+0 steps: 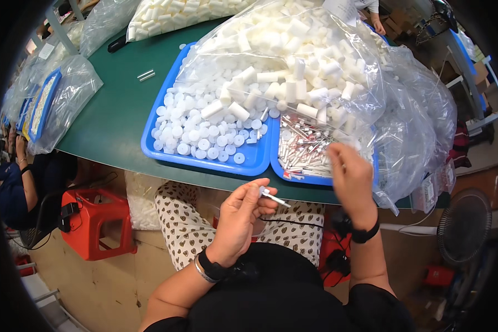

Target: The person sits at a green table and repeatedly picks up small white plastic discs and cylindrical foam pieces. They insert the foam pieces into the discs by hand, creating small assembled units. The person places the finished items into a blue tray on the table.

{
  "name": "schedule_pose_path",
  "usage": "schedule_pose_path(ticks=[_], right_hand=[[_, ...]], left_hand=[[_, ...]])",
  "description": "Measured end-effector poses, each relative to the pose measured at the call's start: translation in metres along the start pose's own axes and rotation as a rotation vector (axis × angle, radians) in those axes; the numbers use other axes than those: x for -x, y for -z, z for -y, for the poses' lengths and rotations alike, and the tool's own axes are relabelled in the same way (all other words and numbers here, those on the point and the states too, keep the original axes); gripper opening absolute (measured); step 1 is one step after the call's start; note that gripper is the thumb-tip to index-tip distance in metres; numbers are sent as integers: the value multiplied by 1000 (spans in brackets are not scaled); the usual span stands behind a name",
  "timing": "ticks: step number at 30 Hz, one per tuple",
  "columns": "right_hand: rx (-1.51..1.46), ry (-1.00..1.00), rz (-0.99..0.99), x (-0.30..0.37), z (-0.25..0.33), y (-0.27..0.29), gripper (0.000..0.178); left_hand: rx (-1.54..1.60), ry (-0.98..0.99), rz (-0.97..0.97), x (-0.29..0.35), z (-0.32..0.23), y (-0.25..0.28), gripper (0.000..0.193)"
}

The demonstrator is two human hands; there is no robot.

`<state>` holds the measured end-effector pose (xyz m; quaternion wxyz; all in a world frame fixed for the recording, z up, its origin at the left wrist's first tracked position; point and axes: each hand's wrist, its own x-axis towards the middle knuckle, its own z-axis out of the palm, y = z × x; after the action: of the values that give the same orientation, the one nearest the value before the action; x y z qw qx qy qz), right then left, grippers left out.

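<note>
- Slim pale pin [276, 199], gripped in the left hand [239, 213] by the green tabletop [113, 94]
- Right hand [351, 174], curled over a blue tray [301, 178]; cannot tell whether it's holding anything
- Red stool [86, 243] off left, round fan [465, 227] right

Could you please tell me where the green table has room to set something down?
Bare green tabletop lies between the left clear bag and the left blue tray, nearer than two metal tubes. Clear plastic bags crowd the right end, and the right hand is at the right blue tray.
</note>
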<state>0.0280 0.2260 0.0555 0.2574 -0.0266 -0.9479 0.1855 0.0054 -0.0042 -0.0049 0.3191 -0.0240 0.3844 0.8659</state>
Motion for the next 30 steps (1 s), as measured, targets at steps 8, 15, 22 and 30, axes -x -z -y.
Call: schedule_pose_path(ticks=[8,15,22,30], right_hand=[[436,-11,96,-19,-44,-5,20],[12,-45,50,-8,-24,4,17],[-553,-131,398,27,43,0,22],[-1191,-761,700,36,44,-7,23]], left_hand=[[45,120,28,1,-1,-4,42],[51,38,56,0,-10,4,40],[-85,-65,222,-1,-9,-9,35],[-55,-18,159,8,-8,-5,31]])
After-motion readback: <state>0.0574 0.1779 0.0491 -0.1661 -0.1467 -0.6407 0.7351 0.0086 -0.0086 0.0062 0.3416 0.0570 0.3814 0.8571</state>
